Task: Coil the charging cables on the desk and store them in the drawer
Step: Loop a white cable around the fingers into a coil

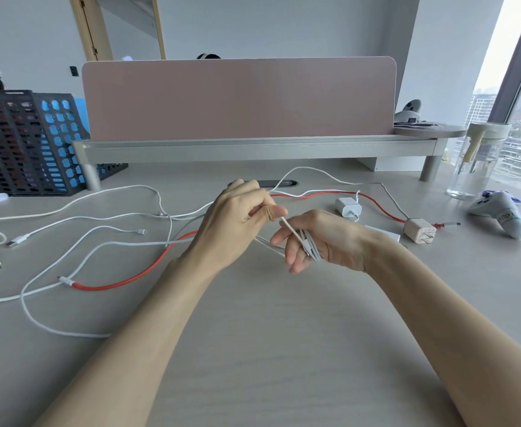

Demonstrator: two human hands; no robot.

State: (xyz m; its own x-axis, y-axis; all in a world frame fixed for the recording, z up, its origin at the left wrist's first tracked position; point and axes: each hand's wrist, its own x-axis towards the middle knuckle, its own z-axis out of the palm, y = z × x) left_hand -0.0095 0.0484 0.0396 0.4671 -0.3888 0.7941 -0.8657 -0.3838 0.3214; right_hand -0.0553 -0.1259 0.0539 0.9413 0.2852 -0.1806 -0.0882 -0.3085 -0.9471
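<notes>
I am looking down at a pale desk (268, 334) with two bare forearms reaching in from the near edge. The left hand (240, 217) pinches a white cable (310, 245) between thumb and forefinger, with the other fingers curled in. The same cable runs a short way right to the right hand (317, 241), where it is wound in about three loops round the loosely bent fingers, which carry the coil just above the middle of the desk.

One red cable (123, 282) snakes from near left, behind the hands, to far right. Several more white cables (68, 208) lie tangled across the left half of the desk; I cannot count them exactly where they cross. Two charger plugs sit right of the hands: one white charger (348, 208) farther back and one beige charger (419, 231) nearer. One game controller (499, 214) lies at the right edge, with one clear bottle (474, 161) behind it. A black mesh file rack (16, 143) stands far left, beside one pink divider panel (237, 100).
</notes>
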